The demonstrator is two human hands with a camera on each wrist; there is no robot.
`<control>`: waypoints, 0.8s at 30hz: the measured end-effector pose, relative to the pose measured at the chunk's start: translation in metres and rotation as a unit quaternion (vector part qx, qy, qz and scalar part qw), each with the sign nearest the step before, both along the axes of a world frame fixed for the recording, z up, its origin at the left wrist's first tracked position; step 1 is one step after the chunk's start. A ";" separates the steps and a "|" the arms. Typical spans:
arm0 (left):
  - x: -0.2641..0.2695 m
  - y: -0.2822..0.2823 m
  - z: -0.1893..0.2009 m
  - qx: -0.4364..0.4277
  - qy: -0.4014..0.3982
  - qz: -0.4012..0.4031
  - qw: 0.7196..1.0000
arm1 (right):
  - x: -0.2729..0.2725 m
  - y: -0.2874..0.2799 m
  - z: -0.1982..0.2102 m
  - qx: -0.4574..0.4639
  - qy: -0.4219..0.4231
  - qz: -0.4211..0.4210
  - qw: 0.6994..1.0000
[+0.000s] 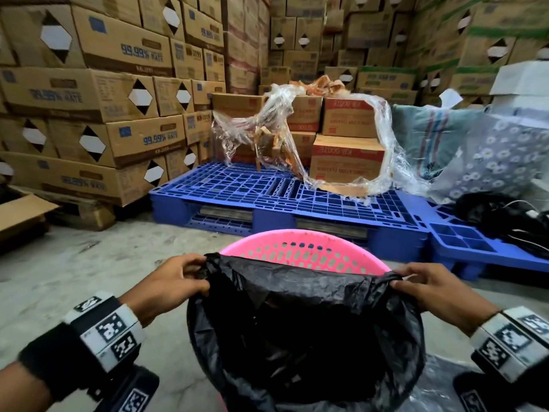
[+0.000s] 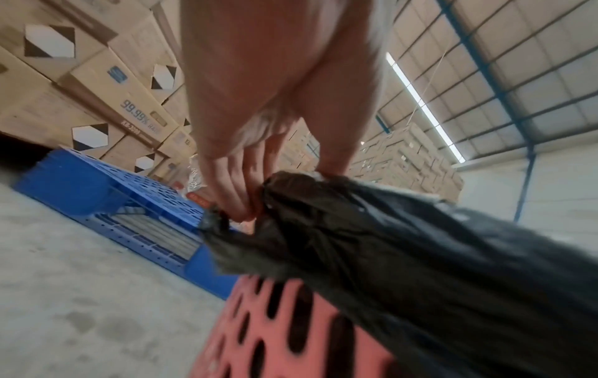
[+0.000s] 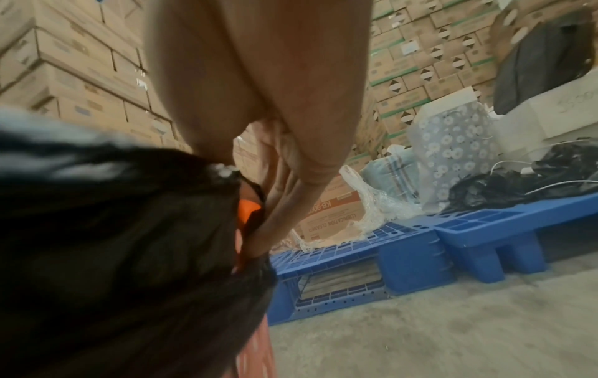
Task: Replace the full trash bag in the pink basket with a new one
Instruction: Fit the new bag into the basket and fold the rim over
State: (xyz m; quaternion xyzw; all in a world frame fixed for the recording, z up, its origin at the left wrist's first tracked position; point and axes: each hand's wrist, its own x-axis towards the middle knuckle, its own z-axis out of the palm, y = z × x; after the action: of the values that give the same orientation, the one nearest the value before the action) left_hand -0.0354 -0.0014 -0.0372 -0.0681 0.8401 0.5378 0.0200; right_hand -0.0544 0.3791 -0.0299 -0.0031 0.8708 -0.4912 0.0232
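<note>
A pink perforated basket stands on the concrete floor right in front of me. A black trash bag hangs open-mouthed over its near half and covers most of its inside. My left hand pinches the bag's rim at the left, my right hand pinches it at the right, and the rim is stretched between them. In the left wrist view my fingers bunch the black bag above the basket wall. The right wrist view shows my fingers on the bag.
A blue plastic pallet lies just behind the basket with cartons and loose clear wrap. Stacked cardboard boxes wall the left and back. Fabric bags and black items lie at the right. Bare concrete floor is on the left.
</note>
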 end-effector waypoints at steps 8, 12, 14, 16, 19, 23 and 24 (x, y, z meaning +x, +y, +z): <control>-0.038 0.004 0.013 -0.003 -0.041 -0.017 0.999 | 0.034 0.018 0.003 -0.054 -0.098 0.012 0.994; -0.009 -0.003 0.026 -0.169 0.039 0.042 0.984 | 0.022 0.020 0.010 0.012 -0.045 0.038 0.998; 0.020 -0.004 0.033 -0.256 -0.020 0.025 0.966 | 0.015 0.021 0.011 0.012 -0.029 0.052 0.998; 0.045 -0.002 0.034 -0.227 -0.092 -0.037 0.969 | 0.013 0.017 0.008 0.017 -0.031 0.065 0.997; 0.054 -0.002 0.024 -0.116 -0.116 -0.069 0.984 | 0.013 0.014 0.003 0.022 -0.026 0.059 0.998; 0.017 -0.018 0.024 -0.133 -0.071 -0.049 0.987 | 0.037 0.010 0.003 -0.005 -0.042 0.054 0.998; 0.003 -0.021 0.026 -0.179 -0.054 -0.061 0.980 | 0.048 0.004 0.002 -0.018 -0.040 0.063 0.997</control>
State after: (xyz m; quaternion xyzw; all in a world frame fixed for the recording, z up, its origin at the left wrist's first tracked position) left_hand -0.0327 -0.0227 -0.0107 -0.0486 0.9231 0.3718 0.0858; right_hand -0.0060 0.3827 -0.0280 -0.0390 0.8584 -0.5038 0.0888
